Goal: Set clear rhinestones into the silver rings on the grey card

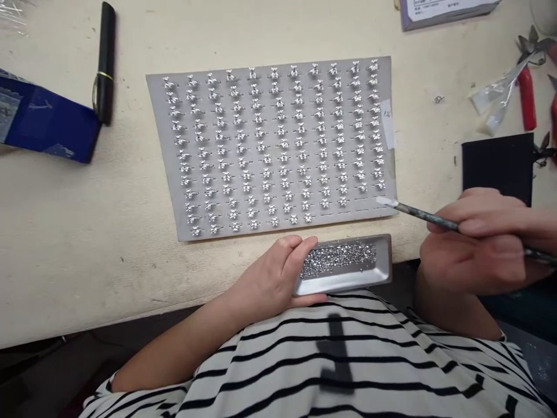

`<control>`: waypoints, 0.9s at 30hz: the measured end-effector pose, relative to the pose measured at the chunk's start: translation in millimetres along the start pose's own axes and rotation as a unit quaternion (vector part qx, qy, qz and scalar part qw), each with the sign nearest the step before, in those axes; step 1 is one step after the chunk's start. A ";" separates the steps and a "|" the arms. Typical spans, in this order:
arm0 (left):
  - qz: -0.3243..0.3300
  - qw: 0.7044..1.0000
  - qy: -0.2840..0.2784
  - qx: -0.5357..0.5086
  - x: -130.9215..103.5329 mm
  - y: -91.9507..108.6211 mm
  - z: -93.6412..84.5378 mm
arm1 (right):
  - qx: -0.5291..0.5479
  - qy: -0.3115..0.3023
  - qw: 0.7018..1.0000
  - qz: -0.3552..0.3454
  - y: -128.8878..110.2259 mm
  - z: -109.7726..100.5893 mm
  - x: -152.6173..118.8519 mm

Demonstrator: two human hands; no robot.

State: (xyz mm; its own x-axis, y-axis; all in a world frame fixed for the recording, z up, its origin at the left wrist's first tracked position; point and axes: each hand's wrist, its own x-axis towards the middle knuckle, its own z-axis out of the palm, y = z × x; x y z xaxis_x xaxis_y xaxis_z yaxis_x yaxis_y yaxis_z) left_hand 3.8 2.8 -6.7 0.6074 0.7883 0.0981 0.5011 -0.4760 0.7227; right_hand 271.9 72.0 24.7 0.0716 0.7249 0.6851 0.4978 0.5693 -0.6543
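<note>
My left hand (274,273) grips the left end of a small metal tray (348,283), which holds many tiny shiny stones (342,256) and sits at the table's front edge. In my right hand (483,244) is a thin dark stick (429,217), its white tip over the lower right corner of a grey foam board (161,174). Rows of small silver pieces (278,101) stand in slits across the board. A few slits at the board's lower right hold no piece.
A blue box (47,119) and a black pen (105,64) lie at the left. On the right are a dark square pad (498,165), red-handled pliers (526,96) and small plastic bags (498,96). A purple box (448,14) is at the top.
</note>
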 end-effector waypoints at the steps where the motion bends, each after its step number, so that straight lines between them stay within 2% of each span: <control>1: -0.001 1.000 0.005 0.014 1.4 0.3 1.8 | 0.013 0.017 1.000 -0.016 1.9 2.7 -2.4; 3: -0.002 0.999 0.013 0.046 5.2 1.8 5.2 | 0.036 0.028 0.999 -0.026 5.1 5.8 -8.0; 7: 0.001 0.993 0.032 0.112 13.9 5.8 10.4 | 0.042 -0.009 0.999 0.013 9.0 3.9 -21.1; 10: -0.005 0.989 0.033 0.141 18.4 7.3 11.5 | 0.048 -0.024 0.998 0.017 10.7 0.1 -28.9; 13: 0.008 0.987 0.030 0.156 20.2 6.7 11.1 | 0.041 -0.004 0.999 0.019 12.0 -3.9 -34.8; 18: 0.011 0.988 0.026 0.150 19.8 4.5 10.7 | 0.011 -0.010 0.999 -0.042 17.7 -9.0 -46.5; 21: 0.007 0.988 0.026 0.150 20.2 4.7 10.3 | 0.018 0.022 0.997 -0.070 20.4 -9.5 -53.1; 23: 0.011 0.988 0.028 0.153 21.0 5.1 9.8 | 0.003 0.018 0.998 -0.055 19.1 -10.3 -55.6; 27: 0.018 0.985 0.028 0.170 22.0 5.3 9.2 | -0.033 -0.031 0.999 -0.010 12.7 -13.6 -56.2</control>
State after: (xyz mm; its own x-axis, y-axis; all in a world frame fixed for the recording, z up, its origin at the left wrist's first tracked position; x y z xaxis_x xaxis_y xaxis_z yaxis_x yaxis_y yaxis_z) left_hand 25.5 14.0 -7.0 0.5978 0.7846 0.1644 0.6629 -0.5992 0.4489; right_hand 286.0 33.2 -17.7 0.0079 0.7374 0.6755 0.5539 0.5591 -0.6169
